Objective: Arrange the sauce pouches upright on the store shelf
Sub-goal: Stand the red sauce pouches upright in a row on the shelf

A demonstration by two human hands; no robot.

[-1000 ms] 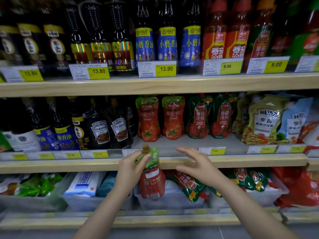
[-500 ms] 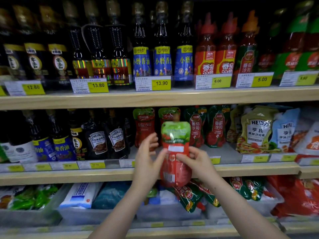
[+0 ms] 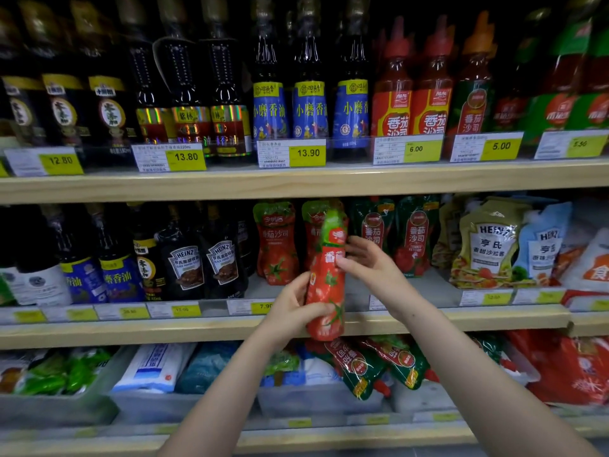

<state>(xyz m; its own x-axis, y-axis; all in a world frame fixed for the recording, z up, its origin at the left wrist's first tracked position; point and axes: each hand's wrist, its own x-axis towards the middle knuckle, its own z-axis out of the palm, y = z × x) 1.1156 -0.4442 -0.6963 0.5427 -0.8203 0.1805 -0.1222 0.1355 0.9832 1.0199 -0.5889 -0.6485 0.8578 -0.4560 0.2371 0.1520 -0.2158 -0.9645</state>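
Store shelves fill the view, and before the middle shelf (image 3: 197, 328) both hands grip a red pouch (image 3: 326, 291), left hand (image 3: 293, 308) low, right hand (image 3: 369, 265) high; placing seems underway, next standing it beside the upright pouches (image 3: 276, 242).

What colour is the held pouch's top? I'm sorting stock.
Green, above a red body on the pouch; head view.
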